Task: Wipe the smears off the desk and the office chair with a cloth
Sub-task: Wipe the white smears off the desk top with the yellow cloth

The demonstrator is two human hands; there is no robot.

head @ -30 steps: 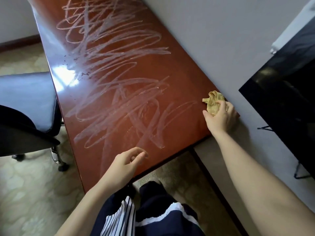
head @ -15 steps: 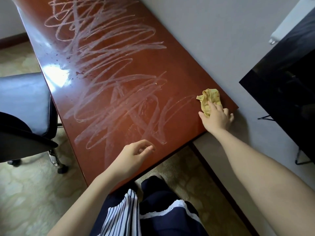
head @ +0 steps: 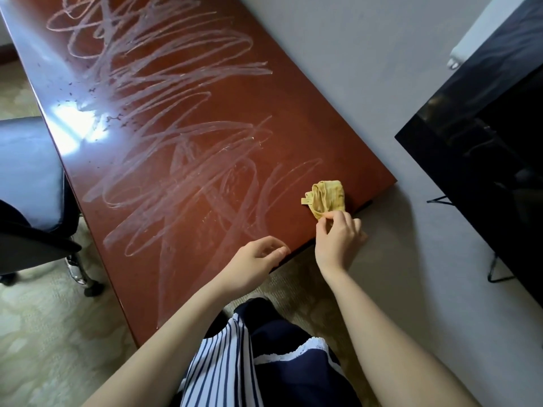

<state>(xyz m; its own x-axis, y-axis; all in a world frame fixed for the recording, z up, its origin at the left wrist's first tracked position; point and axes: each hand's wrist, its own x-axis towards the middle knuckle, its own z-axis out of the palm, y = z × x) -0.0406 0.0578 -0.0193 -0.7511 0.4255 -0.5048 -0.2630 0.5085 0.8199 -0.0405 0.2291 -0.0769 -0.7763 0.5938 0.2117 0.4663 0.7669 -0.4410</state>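
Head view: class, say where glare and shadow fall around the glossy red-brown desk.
Head view: a white glare patch washes out the glossy red-brown wooden desk near its left edge, hiding the pale smears there; head view: soft shadow darkens the grey wall beside the desk's near right corner.

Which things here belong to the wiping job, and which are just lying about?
Job: yellow cloth, pinched by the right hand; desk; whitish smears across it; office chair; left hand, holding nothing.
Just there: black screen by the wall; carpet.
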